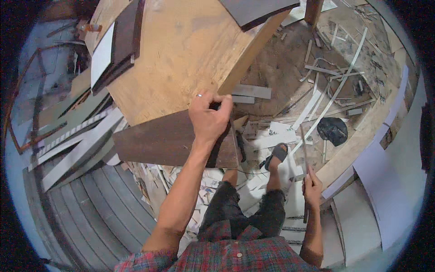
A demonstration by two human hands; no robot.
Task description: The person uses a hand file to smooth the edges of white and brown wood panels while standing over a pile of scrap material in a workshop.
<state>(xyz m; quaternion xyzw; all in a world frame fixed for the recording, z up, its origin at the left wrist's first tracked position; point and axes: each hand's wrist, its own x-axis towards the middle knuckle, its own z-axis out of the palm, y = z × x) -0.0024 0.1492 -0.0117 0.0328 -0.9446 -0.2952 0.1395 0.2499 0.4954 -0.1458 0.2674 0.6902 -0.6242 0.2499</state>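
My left hand [210, 113] is closed at the corner of the wooden worktable, its fingers curled over the edge of a dark brown board [158, 141]. The board lies partly on the tabletop and sticks out toward me. Out to my right, low beside my leg, my right hand [311, 188] is wrapped round a long, thin, dark tool [303, 145]. Its narrow end points away from me; its exact kind cannot be made out. The pale wooden worktable [181, 54] stretches ahead, with other dark boards [124, 36] on its left part and another dark panel [258, 11] at its far right.
Offcuts and long strips [337, 93] litter the floor to the right, around a black plastic bag [332, 130]. Large white sheets [378, 181] lean at the right. Stacked grey panels [95, 204] and pale strips [81, 145] lie at the left. Scraps surround my feet.
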